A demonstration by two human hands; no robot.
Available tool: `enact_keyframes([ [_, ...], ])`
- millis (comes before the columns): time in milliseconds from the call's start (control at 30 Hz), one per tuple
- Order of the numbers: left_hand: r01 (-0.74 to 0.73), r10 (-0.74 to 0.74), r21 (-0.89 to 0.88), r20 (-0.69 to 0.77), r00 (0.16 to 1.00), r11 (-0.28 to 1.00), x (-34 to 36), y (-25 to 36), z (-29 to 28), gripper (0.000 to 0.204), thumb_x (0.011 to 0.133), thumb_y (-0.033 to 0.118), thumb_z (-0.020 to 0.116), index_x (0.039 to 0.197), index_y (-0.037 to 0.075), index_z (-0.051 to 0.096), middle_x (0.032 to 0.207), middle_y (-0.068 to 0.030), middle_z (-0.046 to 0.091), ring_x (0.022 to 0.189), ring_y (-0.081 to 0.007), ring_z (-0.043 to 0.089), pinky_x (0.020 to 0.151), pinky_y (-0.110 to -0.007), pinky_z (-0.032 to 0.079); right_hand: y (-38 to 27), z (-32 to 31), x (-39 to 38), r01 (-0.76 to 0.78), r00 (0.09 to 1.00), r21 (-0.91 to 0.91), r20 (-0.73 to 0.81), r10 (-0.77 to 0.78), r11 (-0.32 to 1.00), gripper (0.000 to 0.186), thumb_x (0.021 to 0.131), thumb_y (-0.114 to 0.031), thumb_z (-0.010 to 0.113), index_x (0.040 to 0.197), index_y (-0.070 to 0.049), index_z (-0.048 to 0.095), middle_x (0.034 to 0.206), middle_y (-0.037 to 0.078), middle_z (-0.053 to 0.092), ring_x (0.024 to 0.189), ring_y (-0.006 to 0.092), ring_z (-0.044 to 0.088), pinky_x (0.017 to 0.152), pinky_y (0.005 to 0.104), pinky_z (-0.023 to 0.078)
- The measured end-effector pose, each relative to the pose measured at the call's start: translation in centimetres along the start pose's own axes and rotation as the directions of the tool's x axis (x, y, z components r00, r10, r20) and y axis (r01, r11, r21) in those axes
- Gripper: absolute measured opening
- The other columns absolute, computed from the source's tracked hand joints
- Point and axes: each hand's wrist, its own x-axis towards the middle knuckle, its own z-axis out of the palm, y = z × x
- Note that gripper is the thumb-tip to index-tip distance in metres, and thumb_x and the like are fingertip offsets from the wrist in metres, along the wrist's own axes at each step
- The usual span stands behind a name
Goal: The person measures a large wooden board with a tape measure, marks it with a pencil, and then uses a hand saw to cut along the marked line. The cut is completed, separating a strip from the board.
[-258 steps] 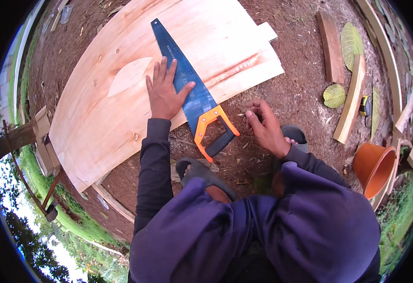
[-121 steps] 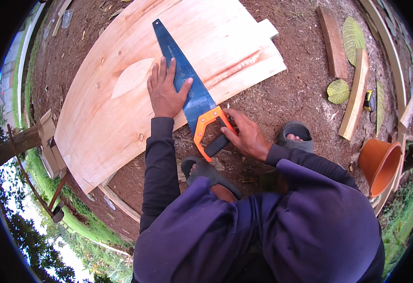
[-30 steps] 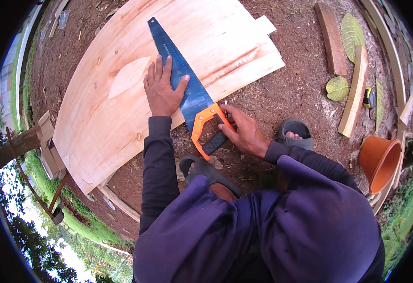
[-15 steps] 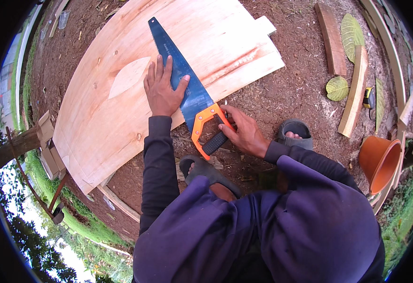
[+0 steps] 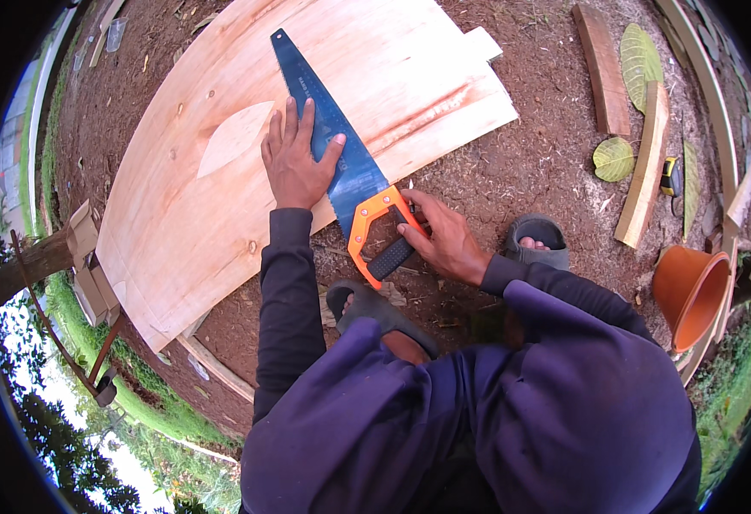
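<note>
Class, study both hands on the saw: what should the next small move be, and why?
Probably a slight nudge of the orange handle by the right hand, while the left hand steadies the blade on the wooden sheet. The right hand is at the handle, which juts past the sheet, and the left is spread over the blade's edge.

your left hand [image 5: 298, 167] lay palm down, fingers pointing away from you and thumb spread to the right, its forearm [image 5: 290, 295] nearly straight behind it. your right hand [image 5: 450, 240] kept its fingers bent and thumb reaching leftward, the right forearm [image 5: 577, 300] slanting in from the lower right.
</note>
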Motion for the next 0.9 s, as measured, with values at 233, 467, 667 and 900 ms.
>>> enact_keyframes([
  [233,0.011,-0.011,0.015,0.016,1.000,1.000,0.02,0.04,0.02,0.076,0.096,0.053,0.067,0.161,0.017,0.049,0.169,-0.0169,0.039,0.156,-0.0407,0.031,0.126,-0.053,0.022,-0.64,-0.27,0.04,-0.054,0.998,0.033,0.040,0.053,0.998,0.052,0.101,-0.019,0.067,0.145,0.000,0.047,0.133,0.027,0.062,0.122,0.0456,0.063,0.103,0.0492,0.052],
  [467,0.012,-0.012,0.017,0.017,1.000,1.000,-0.04,-0.07,-0.04,0.076,0.096,0.053,0.068,0.161,0.017,0.049,0.170,-0.0163,0.039,0.156,-0.0404,0.031,0.126,-0.053,0.022,-0.72,-0.23,0.08,-0.053,0.998,0.037,0.040,0.051,0.998,0.051,0.101,-0.019,0.067,0.145,0.000,0.048,0.133,0.027,0.062,0.121,0.0454,0.063,0.103,0.0491,0.052],
  [667,0.011,-0.011,0.015,0.015,1.000,1.000,0.01,0.01,0.05,0.076,0.096,0.052,0.068,0.161,0.018,0.049,0.170,-0.0164,0.039,0.156,-0.0407,0.031,0.125,-0.053,0.023,-0.67,-0.28,0.07,-0.053,0.998,0.032,0.041,0.052,0.998,0.052,0.101,-0.019,0.067,0.145,0.000,0.048,0.132,0.027,0.063,0.121,0.0448,0.064,0.103,0.0487,0.053],
  [900,0.002,-0.002,0.013,0.021,1.000,1.000,0.09,-0.06,-0.05,0.077,0.095,0.053,0.069,0.160,0.017,0.049,0.169,-0.0177,0.040,0.156,-0.0422,0.031,0.125,-0.053,0.023,-0.30,-0.08,-0.05,-0.048,0.998,0.045,0.028,0.047,0.998,0.053,0.101,-0.020,0.068,0.145,0.001,0.048,0.132,0.027,0.063,0.120,0.0446,0.064,0.102,0.0490,0.053],
])
